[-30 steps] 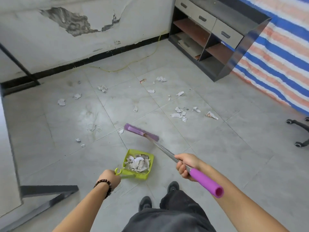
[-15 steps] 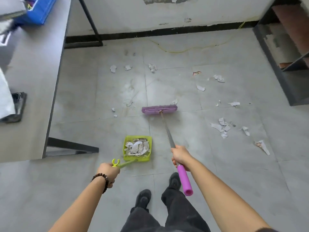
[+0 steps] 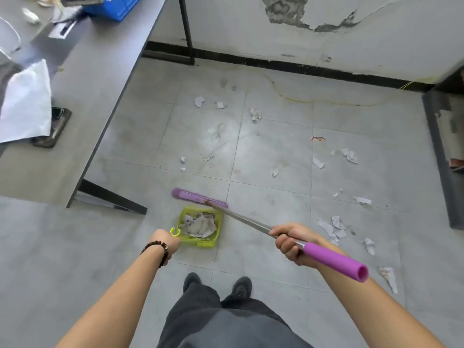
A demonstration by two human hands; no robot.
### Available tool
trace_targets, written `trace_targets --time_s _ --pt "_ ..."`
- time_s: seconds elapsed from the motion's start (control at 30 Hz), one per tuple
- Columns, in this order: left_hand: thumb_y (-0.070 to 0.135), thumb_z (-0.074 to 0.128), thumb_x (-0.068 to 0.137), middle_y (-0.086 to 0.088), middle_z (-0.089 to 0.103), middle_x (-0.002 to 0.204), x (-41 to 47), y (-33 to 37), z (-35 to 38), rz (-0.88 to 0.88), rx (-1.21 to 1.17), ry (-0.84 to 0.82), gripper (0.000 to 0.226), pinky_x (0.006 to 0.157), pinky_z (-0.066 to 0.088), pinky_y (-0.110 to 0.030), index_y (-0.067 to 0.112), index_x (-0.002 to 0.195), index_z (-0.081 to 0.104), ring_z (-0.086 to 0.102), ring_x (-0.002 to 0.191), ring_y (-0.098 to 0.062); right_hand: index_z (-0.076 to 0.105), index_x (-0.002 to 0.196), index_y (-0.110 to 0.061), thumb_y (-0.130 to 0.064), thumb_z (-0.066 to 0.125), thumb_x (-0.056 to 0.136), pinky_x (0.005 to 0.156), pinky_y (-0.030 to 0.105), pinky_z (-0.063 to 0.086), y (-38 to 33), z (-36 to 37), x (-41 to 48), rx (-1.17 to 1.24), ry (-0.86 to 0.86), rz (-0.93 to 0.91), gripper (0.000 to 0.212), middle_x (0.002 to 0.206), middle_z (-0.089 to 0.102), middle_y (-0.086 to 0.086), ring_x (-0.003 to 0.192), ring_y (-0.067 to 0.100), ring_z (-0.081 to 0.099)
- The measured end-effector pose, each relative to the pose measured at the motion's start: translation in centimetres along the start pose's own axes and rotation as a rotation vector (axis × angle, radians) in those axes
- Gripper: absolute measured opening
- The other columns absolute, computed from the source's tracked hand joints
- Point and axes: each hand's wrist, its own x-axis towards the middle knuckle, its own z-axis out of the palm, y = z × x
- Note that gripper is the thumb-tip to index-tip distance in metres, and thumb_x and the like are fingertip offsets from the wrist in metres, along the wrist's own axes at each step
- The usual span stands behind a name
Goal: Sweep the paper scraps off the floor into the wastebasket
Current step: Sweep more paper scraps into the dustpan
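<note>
The left hand holds the handle of a green dustpan full of paper scraps on the floor, while the right hand grips the purple broom, whose head sits just behind the dustpan, and more scraps lie around.

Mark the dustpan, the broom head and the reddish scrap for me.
dustpan (image 3: 200, 243): head view, near green wall below the comb teeth.
broom head (image 3: 198, 197): head view, middle of the purple bar.
reddish scrap (image 3: 318, 138): head view, its centre.
</note>
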Motion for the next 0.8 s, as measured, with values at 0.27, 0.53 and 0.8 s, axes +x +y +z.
trace_targets --time_s 0.27,0.53,0.8 --pt "0.006 0.045 0.081 -0.006 0.038 0.063 2.0 -2.0 -5.1 0.031 -0.106 0.004 0.029 0.046 0.025 -0.019 0.003 0.101 0.067 0.031 0.050 -0.019 0.043 0.088 -0.023 -0.002 0.044 0.095 0.031 0.010 0.027 -5.0 9.1 4.2 -0.315 0.141 -0.290 0.021 0.041 0.037 -0.007 0.028 0.003 0.033" --pt "0.007 0.044 0.084 -0.003 0.039 0.055 7.0 -0.6 -13.2 0.105 -0.138 -0.016 0.024 0.043 0.025 -0.017 0.019 0.084 0.064 0.029 0.044 -0.019 0.043 0.091 -0.019 -0.009 0.050 0.098 0.033 0.011 0.031 -15.2 18.1 11.2 -0.317 0.250 -0.453 0.013 0.047 0.039 -0.002 0.029 0.004 0.036" --pt "0.004 0.043 0.079 -0.004 0.038 0.057 12.5 1.4 -19.3 0.056 -0.139 -0.071 0.019 0.042 0.026 -0.017 0.010 0.079 0.061 0.029 0.044 -0.019 0.046 0.101 -0.011 -0.012 0.042 0.099 0.032 0.014 0.035 -19.3 25.4 17.9 -0.358 0.385 -0.317 0.005 0.061 0.041 0.003 0.028 0.006 0.039"
